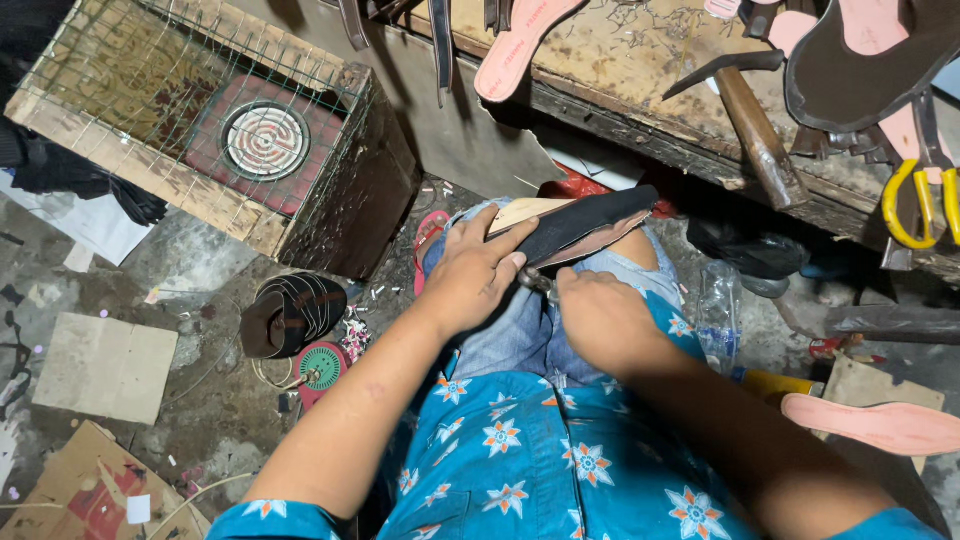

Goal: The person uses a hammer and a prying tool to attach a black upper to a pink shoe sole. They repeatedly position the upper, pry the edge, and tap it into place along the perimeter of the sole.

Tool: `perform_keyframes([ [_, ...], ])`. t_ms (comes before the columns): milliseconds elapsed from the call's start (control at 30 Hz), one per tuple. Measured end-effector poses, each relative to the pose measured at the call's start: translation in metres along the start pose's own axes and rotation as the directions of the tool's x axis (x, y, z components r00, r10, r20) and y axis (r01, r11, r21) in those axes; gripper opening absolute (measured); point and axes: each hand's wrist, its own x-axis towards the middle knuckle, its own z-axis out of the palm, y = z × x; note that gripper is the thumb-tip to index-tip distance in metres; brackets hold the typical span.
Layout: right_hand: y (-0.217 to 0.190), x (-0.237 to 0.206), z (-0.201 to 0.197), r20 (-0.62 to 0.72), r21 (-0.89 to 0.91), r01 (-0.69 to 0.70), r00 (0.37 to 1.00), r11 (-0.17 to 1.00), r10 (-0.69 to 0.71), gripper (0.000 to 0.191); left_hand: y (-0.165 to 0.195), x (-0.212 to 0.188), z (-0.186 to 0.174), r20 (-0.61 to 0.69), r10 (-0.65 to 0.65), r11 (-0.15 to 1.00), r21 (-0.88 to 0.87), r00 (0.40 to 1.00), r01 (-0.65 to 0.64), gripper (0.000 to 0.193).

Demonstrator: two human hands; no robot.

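Note:
A black shoe sole point(585, 222) with a pinkish underside lies across a light wooden board point(520, 212) on my lap. My left hand point(470, 272) presses down on the sole's near end, fingers spread over the board. My right hand point(600, 315) is closed just below the sole, gripping a small metal tool point(537, 282) whose tip shows between the two hands. Most of the tool is hidden in my fist.
A workbench point(640, 60) at the top holds a hammer point(755, 125), yellow-handled scissors point(925, 190), pink insoles point(520, 45) and a dark sole point(860, 70). A wire-covered wooden box with an electric heater coil point(265, 140) stands left. A plastic bottle point(718, 310) and pink insole point(880, 422) are right.

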Motion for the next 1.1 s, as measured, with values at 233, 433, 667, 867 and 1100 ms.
perform_keyframes([
  [233,-0.003,-0.010,-0.016,0.095,0.242,-0.039,0.995,0.970,0.016,0.049,-0.004,-0.019,-0.014,-0.032,0.169,0.985,-0.034,0.985,-0.170,0.065],
  [433,-0.009,0.000,-0.020,0.213,0.255,-0.167,0.970,0.952,0.113,0.062,-0.003,-0.027,-0.002,-0.130,0.189,0.981,0.059,0.973,-0.182,0.064],
  [667,-0.011,-0.016,-0.021,0.224,0.232,-0.143,0.971,0.962,0.090,0.028,-0.011,-0.020,-0.006,-0.129,0.209,0.976,0.093,0.969,-0.198,0.063],
  [867,-0.020,-0.014,-0.008,0.158,0.241,-0.137,0.982,0.961,0.100,0.026,-0.012,-0.019,-0.008,-0.084,0.196,0.980,0.058,0.977,-0.192,0.063],
  [1100,-0.019,0.007,0.006,0.201,0.180,-0.193,0.967,0.965,0.155,0.026,-0.013,-0.004,-0.009,-0.019,0.094,0.995,0.013,0.995,-0.094,0.050],
])
